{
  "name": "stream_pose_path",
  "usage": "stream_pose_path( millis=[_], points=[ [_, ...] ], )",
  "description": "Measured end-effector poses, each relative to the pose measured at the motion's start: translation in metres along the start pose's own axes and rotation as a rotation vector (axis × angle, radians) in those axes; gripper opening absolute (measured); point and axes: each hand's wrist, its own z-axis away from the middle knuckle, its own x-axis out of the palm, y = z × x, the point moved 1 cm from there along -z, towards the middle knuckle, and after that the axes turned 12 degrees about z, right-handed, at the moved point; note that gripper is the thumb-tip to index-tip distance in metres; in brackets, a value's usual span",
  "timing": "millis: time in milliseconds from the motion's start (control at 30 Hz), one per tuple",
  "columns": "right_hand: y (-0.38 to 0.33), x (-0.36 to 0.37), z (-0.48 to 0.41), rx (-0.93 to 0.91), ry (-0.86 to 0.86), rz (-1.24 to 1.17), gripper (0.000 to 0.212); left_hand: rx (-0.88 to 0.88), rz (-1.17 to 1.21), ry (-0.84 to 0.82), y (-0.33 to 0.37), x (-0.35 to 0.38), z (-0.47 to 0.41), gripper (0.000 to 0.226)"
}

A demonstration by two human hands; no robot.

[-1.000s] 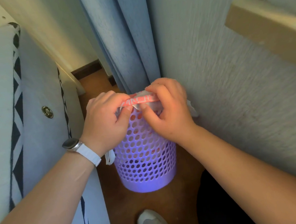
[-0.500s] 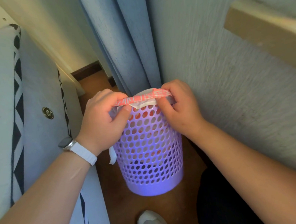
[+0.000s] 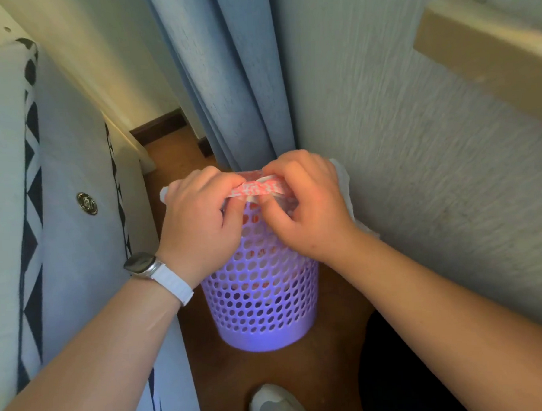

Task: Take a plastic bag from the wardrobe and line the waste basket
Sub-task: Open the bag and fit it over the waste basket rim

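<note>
Since half a second ago the two hands have drawn closer together at the near rim, so less of the red-printed band shows between them. The left hand (image 3: 198, 221) and the right hand (image 3: 307, 209) each have a grip closed on the plastic bag (image 3: 258, 188), pinching its folded edge, white with a red pattern, right at the top of the waste basket (image 3: 265, 300). More of the white bag sticks out past the right hand against the wall (image 3: 417, 153), and a small corner shows beyond the left knuckles. The purple, hole-dotted basket stands upright on the brown floor (image 3: 259, 375), in the corner between the wall, a blue curtain (image 3: 235, 81) and a grey cushioned seat (image 3: 76, 234) with black-and-white trim. A watch (image 3: 155, 269) on a white strap sits on the left wrist. A grey shoe (image 3: 277, 406) pokes in at the bottom edge.
</note>
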Motion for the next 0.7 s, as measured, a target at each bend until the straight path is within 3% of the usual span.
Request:
stream_pose_path(
  millis=[133, 233, 367, 533, 700],
  points=[
    [0.022, -0.008, -0.004, 0.000, -0.092, -0.027, 0.039, 0.006, 0.012, 0.001, -0.010, -0.005, -0.003, 0.025],
    [0.031, -0.008, -0.005, 0.018, -0.129, -0.041, 0.034, 0.010, 0.034, 0.015, -0.014, -0.008, -0.004, 0.021],
    [0.025, -0.005, -0.005, 0.044, -0.048, -0.061, 0.027, -0.008, 0.092, 0.050, -0.009, -0.009, -0.005, 0.015],
    [0.017, -0.006, -0.003, 0.096, 0.080, -0.020, 0.019, -0.028, 0.179, 0.027, 0.002, -0.007, -0.003, 0.024],
    [0.008, -0.003, 0.000, 0.081, 0.095, 0.032, 0.013, 0.037, -0.012, 0.016, 0.011, -0.007, 0.000, 0.043]
  ],
)
